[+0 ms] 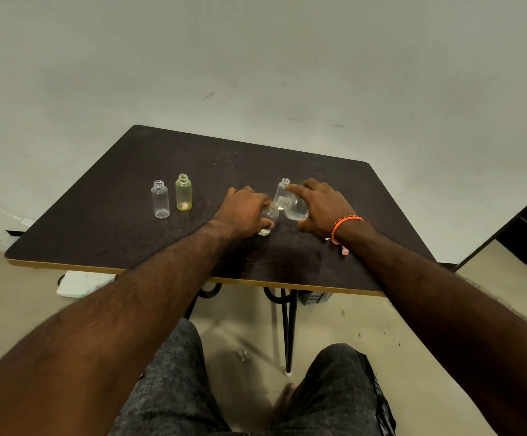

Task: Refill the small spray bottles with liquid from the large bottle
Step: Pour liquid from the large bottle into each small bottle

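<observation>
Large bottle [296, 207]: clear, rounded plastic, smooth and glossy, with a short threaded neck and no cap. It is tilted steeply, its long axis running from lower right up to the left, mouth pointing left and slightly down at the neck of the small bottle beside it. Clear liquid shows in its body.
Right hand [320, 207]: wrapped over the large bottle from the right — index finger stretched along its upper side, thumb curled under its base. An orange woven bracelet [345, 223] sits on the wrist.
Small bottle being filled [269, 217]: clear cylinder with a threaded open neck, standing on the table near the middle, close to upright; its mouth meets the large bottle's mouth.
Left hand [245, 212]: fingers curled round this small bottle from the left, hiding most of its side.
Third clear bottle [282, 191]: upright just behind the two hands, open neck up, partly hidden.
Clear small bottle [160, 199]: upright on the left part of the table, uncapped, looks empty.
Yellow-green small bottle [184, 192]: translucent tinted cylinder just beside the clear one, upright, uncapped.
Table [130, 215]: dark brown wood-grain top, matte and scuffed, with rounded corners, a pale edge band and thin black metal legs.
Room: plain off-white wall behind, beige floor with small specks; a white object lies on the floor under the table's left edge.
Person: seated, knees in grey speckled fabric below the table — both forearms bare.
</observation>
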Motion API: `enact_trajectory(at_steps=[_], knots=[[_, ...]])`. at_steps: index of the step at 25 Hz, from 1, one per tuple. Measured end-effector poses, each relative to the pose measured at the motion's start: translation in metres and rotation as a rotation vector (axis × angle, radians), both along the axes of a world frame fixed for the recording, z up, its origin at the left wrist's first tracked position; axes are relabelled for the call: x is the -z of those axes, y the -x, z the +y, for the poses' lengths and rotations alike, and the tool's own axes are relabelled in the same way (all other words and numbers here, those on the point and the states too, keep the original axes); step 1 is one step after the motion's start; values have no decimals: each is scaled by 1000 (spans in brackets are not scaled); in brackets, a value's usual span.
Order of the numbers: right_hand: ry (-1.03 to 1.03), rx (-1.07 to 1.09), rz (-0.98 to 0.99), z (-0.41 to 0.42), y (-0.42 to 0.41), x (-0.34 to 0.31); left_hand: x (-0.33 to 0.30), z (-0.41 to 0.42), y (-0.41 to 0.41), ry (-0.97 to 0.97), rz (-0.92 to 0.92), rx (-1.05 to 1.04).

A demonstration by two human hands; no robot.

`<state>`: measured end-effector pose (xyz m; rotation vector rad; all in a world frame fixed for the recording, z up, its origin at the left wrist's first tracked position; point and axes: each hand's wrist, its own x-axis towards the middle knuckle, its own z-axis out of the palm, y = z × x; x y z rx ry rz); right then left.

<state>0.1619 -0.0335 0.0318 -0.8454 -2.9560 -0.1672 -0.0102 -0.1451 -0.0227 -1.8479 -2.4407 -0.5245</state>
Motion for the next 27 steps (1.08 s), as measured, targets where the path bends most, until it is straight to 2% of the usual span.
enact_trajectory(at_steps=[27], knots=[[-1, 0, -5, -1, 5, -1, 2, -1, 3, 7, 23, -8]])
